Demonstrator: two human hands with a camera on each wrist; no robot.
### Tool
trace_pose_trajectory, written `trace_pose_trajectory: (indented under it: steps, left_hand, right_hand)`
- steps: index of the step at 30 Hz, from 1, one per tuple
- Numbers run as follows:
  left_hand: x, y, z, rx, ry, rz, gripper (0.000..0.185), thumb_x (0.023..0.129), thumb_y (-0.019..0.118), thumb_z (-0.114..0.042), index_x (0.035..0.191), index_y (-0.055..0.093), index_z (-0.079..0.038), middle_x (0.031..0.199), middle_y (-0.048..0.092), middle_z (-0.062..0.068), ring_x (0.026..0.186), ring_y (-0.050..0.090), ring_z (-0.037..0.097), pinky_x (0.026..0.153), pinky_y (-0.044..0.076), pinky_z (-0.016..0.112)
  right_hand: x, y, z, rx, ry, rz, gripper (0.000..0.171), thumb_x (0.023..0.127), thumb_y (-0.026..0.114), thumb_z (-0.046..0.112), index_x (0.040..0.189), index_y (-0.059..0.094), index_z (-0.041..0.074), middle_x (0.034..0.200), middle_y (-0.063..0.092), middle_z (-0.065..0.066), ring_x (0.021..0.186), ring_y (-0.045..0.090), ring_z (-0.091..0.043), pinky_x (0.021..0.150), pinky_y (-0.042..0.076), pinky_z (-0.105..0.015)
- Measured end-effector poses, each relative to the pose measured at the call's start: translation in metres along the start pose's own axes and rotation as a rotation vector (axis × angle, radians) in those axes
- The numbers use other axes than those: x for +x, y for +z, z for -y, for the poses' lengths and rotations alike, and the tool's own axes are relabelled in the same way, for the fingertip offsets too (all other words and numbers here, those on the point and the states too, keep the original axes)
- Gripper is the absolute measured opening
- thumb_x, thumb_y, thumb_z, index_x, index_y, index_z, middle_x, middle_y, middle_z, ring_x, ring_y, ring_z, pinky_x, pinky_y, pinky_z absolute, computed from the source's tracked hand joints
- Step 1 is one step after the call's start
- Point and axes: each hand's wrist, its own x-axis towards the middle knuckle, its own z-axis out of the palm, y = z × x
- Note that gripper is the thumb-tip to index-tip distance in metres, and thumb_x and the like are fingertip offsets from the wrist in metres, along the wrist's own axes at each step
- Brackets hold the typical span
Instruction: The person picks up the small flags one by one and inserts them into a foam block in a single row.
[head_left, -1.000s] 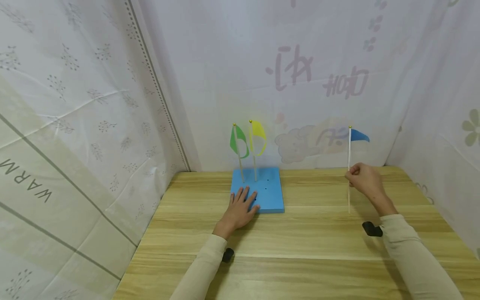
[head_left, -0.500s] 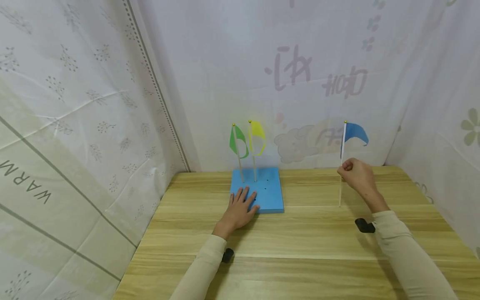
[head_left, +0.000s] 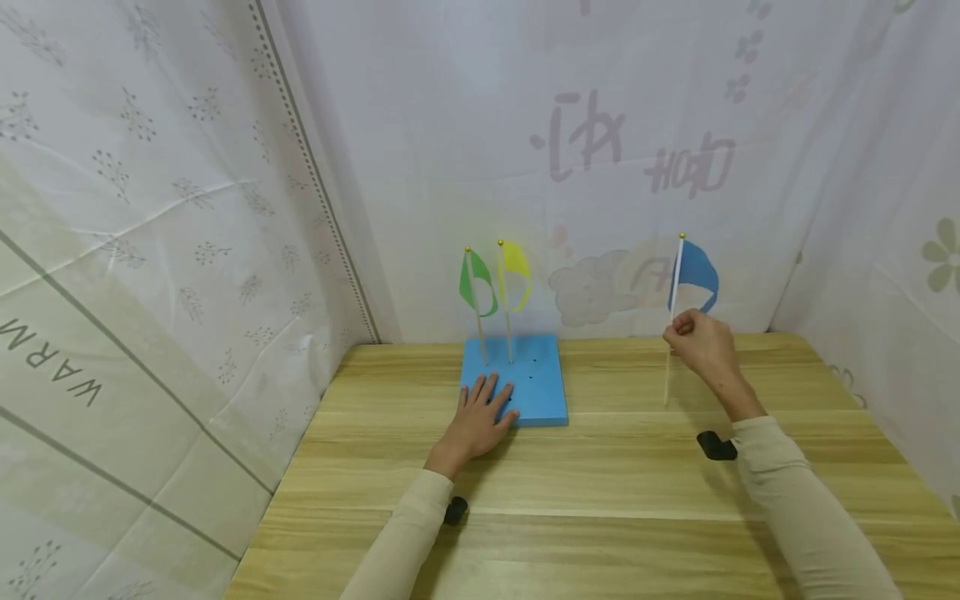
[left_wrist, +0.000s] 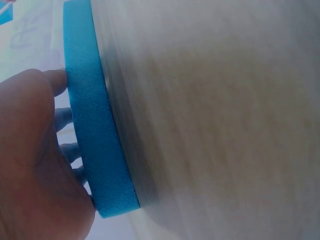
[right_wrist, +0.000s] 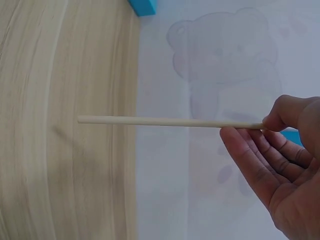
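Note:
My right hand [head_left: 707,343] pinches the thin stick of a blue flag [head_left: 697,268] between thumb and fingers. The flag stands nearly upright, its cloth curling above the hand. In the right wrist view the bare lower end of the stick [right_wrist: 150,121] sticks out past the fingertips, clear of the table. My left hand [head_left: 474,423] lies with spread fingers on the near left part of a blue foam board [head_left: 543,400]. A green flag [head_left: 468,285] and a yellow flag [head_left: 517,260] stand in holes along the board's far side. Several small dark holes show in the board.
The board lies near the back edge of a wooden table [head_left: 600,475]. Patterned curtains [head_left: 442,167] hang close behind and on both sides. A black wrist camera [head_left: 717,446] hangs under the right forearm, another black piece [head_left: 454,510] under the left.
My right hand has moved left and a little away from me, carrying the blue flag, whose cloth has swung out wider. The left hand and the board have stayed put.

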Motion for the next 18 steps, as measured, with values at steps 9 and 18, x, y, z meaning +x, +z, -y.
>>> trace_pose_trajectory:
  steps: [9, 18]
  left_hand:
    - [-0.004, -0.007, -0.005, -0.007, 0.012, -0.012, 0.062, 0.115, 0.045, -0.045, 0.169, 0.034, -0.017, 0.179, 0.017, 0.018, 0.166, 0.012, 0.042, 0.133, 0.01, 0.067]
    - [-0.002, -0.004, -0.004, -0.003, 0.003, 0.006, 0.064, 0.115, 0.042, -0.049, 0.171, 0.031, -0.02, 0.18, 0.013, 0.016, 0.167, 0.008, 0.04, 0.133, 0.008, 0.066]
  right_hand:
    - [0.006, 0.006, 0.013, 0.043, -0.034, -0.03, 0.021, 0.101, 0.062, 0.019, 0.105, 0.068, -0.001, 0.099, 0.076, -0.025, 0.068, 0.078, -0.019, 0.052, 0.054, -0.022]
    - [0.009, 0.013, 0.026, 0.09, -0.046, -0.017, 0.024, 0.102, 0.062, 0.019, 0.108, 0.069, -0.003, 0.103, 0.076, -0.027, 0.082, 0.081, -0.039, 0.054, 0.054, -0.018]
